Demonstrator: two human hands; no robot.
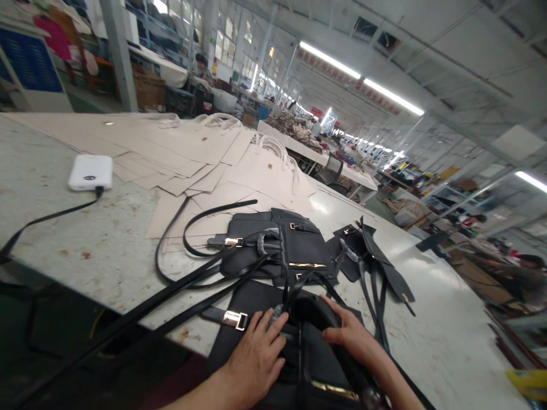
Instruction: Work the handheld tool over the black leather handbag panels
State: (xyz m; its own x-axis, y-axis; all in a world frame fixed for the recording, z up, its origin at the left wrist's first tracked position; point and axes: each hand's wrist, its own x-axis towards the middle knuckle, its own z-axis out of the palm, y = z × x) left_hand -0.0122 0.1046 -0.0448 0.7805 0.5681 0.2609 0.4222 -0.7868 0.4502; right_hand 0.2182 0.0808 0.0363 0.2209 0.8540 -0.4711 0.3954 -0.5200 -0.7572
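A black leather bag (239, 353) with gold buckles and a gold zip lies at the table's near edge, right in front of me. My left hand (260, 353) rests palm down on it, fingers slightly apart, beside a clear-plastic-wrapped handle. On the right side of the same bag, my right hand (354, 336) is closed round a thick, curved black piece (335, 347). Whether that piece belongs to the bag I cannot tell. Just beyond lies a second black bag (301, 245), with long black straps (188, 293) trailing left over the table edge.
Beige cut panels (192, 148) with looped handles cover the table's far left part. A white device (91, 172) with a black cable sits on the left. More black bag parts (380, 256) lie to the right on the white table (440, 330). People work in the background.
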